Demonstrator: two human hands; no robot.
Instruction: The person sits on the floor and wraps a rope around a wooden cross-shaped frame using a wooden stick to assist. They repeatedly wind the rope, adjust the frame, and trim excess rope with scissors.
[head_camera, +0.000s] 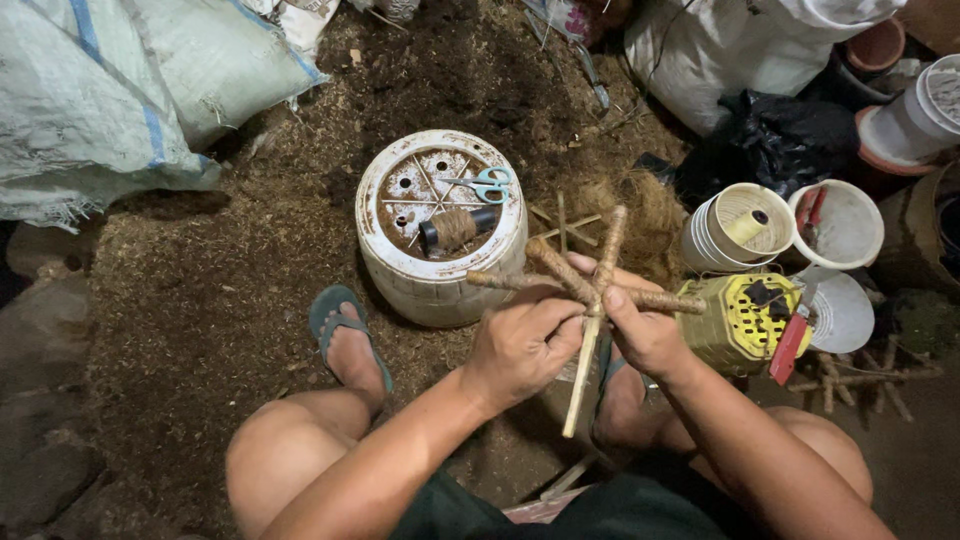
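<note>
Both hands hold a star of crossed sticks (590, 285), several arms wrapped in brown twine and one bare bamboo arm pointing down. My left hand (520, 345) grips it from the left under the crossing. My right hand (645, 330) pinches it at the crossing from the right. Just beyond stands an upturned white bucket (400, 265). On its bottom lie teal-handled scissors (487, 184) and a spool of brown twine (452, 229).
My feet in green sandals (345, 335) rest on sawdust-covered ground. A yellow perforated container (745, 320) with a red tool, stacked white pots (735, 225), a coir heap (640, 215), more stick stars (860, 380) and woven sacks (120, 90) surround me.
</note>
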